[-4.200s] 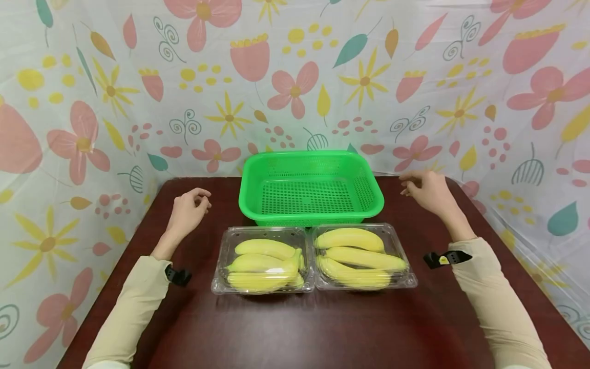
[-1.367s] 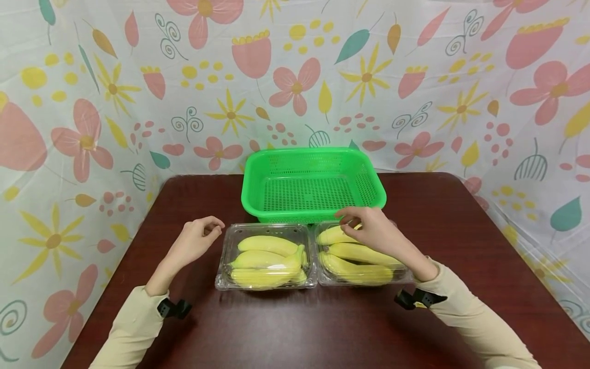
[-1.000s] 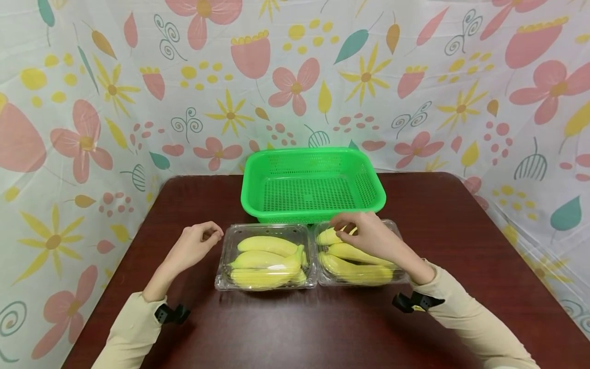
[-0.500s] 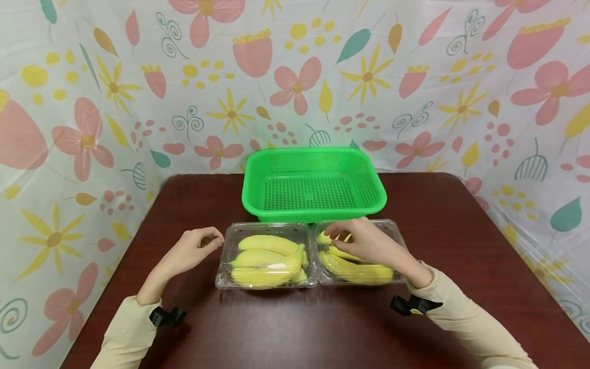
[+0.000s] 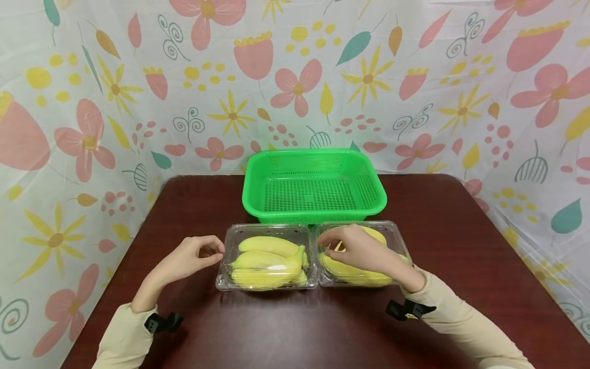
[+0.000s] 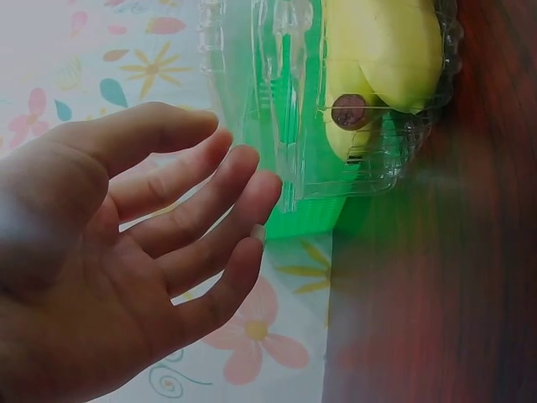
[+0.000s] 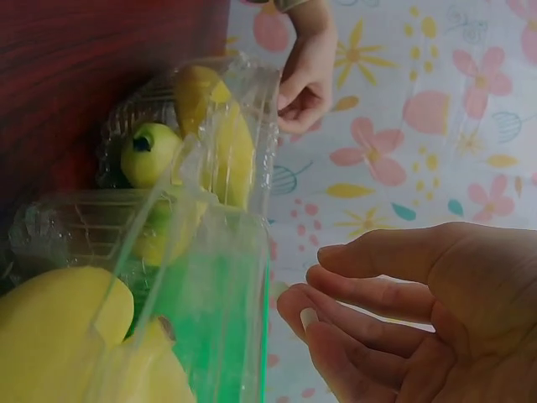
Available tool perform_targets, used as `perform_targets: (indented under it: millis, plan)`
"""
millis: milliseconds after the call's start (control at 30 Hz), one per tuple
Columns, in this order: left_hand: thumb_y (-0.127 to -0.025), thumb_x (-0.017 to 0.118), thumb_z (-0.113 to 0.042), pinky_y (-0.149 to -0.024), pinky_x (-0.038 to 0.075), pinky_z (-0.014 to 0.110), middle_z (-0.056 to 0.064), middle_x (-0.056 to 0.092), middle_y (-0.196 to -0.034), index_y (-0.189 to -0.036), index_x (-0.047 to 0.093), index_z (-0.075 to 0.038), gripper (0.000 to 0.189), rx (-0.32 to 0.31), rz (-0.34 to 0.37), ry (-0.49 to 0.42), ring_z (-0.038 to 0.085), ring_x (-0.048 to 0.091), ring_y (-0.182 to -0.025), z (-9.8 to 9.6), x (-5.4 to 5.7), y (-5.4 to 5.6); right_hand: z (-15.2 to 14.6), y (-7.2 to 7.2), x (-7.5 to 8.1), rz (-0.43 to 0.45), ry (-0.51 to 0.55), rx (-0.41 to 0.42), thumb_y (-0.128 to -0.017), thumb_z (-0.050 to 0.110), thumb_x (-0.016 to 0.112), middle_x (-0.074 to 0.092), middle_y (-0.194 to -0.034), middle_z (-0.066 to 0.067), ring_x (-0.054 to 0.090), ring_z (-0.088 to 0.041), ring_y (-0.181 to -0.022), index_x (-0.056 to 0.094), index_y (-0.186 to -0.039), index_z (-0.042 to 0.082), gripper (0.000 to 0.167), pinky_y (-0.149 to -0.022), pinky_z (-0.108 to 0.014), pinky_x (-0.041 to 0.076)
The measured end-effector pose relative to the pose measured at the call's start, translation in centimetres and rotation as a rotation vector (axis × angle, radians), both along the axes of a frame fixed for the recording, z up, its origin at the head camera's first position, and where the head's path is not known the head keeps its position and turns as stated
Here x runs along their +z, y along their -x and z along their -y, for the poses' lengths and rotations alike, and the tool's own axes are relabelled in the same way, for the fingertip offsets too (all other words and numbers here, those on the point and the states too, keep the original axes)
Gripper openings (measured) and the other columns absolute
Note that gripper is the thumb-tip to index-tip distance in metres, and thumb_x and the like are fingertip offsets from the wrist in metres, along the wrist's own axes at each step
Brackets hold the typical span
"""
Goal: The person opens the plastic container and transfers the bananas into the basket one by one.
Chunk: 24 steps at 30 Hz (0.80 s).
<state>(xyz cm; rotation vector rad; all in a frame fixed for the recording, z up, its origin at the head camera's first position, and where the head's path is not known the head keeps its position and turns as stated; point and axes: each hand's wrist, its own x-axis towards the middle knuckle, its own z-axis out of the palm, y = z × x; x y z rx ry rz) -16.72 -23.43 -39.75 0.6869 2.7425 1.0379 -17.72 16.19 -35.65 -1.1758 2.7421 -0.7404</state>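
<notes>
Left hand (image 5: pixel 191 260), right hand (image 5: pixel 361 251) — fingers loosely curved, clamping nothing; below the right's, clear oblong plastic box (image 5: pixel 399 240), yellow bananas (image 5: pixel 350 274) — rim-hold likely safest.

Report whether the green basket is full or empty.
The green basket is empty: the head view shows its perforated floor bare, nothing lying on it.
</notes>
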Motion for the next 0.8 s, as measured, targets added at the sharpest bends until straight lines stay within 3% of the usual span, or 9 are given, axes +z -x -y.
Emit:
perform_targets:
  millis: [300, 500, 633, 800]
  plan:
    - [-0.087, 0.072, -0.012, -0.066, 0.049, 0.024, -0.009, 0.063, -0.082, -0.088, 0.065, -0.019, 0.01, -0.047, 0.018, 0.002, 0.002, 0.057, -0.075, 0.1, -0.4, -0.8, 0.6, -0.5, -0.6, -0.016, 0.01, 0.057, -0.087, 0.005, 0.066, 0.073, -0.099, -0.004, 0.068, -0.009, -0.083, 0.072, -0.106, 0.008, 0.02, -0.071, -0.028, 0.058]
    - [-0.083, 0.076, -0.013, -0.066, 0.05, 0.026, -0.01, 0.065, -0.082, -0.083, 0.068, -0.019, 0.01, -0.068, -0.021, 0.029, 0.003, 0.057, -0.076, 0.2, -0.4, -0.9, 0.9, -1.0, -1.1, -0.024, -0.021, 0.142, -0.087, 0.005, 0.066, 0.073, -0.098, -0.001, 0.068, -0.01, -0.088, 0.072, -0.105, 0.009, 0.019, -0.075, -0.025, 0.057]
    - [-0.081, 0.078, -0.016, -0.068, 0.052, 0.03, -0.01, 0.066, -0.084, -0.082, 0.07, -0.022, 0.01, -0.072, -0.034, 0.034, 0.009, 0.06, -0.079, 0.3, -0.5, -1.1, 1.2, -1.3, -1.2, -0.06, -0.057, 0.193, -0.086, 0.009, 0.069, 0.072, -0.098, 0.002, 0.067, -0.009, -0.091, 0.072, -0.104, 0.01, 0.018, -0.079, -0.025, 0.055]
    - [-0.079, 0.079, -0.018, -0.069, 0.054, 0.033, -0.013, 0.066, -0.084, -0.08, 0.072, -0.024, 0.01, -0.076, -0.03, 0.029, 0.018, 0.063, -0.08, 0.3, -0.8, -1.3, 1.4, -1.3, -1.4, -0.116, -0.059, 0.228, -0.083, 0.008, 0.071, 0.07, -0.089, 0.007, 0.065, -0.006, -0.083, 0.072, -0.094, 0.013, 0.012, -0.074, -0.021, 0.054]
